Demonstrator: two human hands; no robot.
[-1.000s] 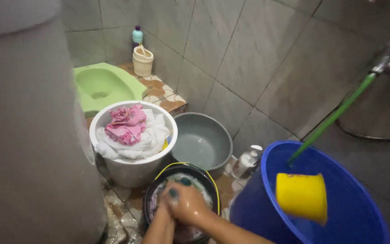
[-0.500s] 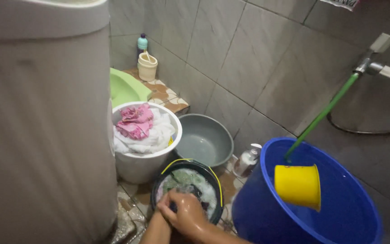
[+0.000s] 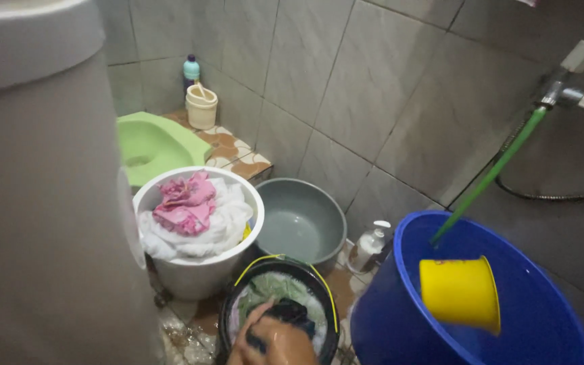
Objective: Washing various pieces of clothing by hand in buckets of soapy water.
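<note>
Both my hands sit at the bottom edge, pressed together over a black bucket (image 3: 226, 311) with a yellow wire handle. My right hand (image 3: 285, 345) is wet and lies on top. Only a little of my left hand (image 3: 240, 350) shows beside it. Between them they grip a dark cloth (image 3: 292, 312) that bulges out above the fingers. Under it the bucket holds soapy water and pale green laundry (image 3: 265, 287).
A white bucket (image 3: 190, 270) of pink cloth (image 3: 184, 206) and white cloth stands left of a grey basin (image 3: 299, 220). A blue tub (image 3: 386, 311) at right holds a yellow dipper (image 3: 461, 290) and a green hose (image 3: 495, 172). Pump bottle (image 3: 370, 243), green squat toilet (image 3: 150, 145), grey drum (image 3: 42, 203).
My hands have slid lower in view, to the frame's bottom edge, and more of the dark cloth shows above them. The camera view shifted slightly; the buckets stayed put.
</note>
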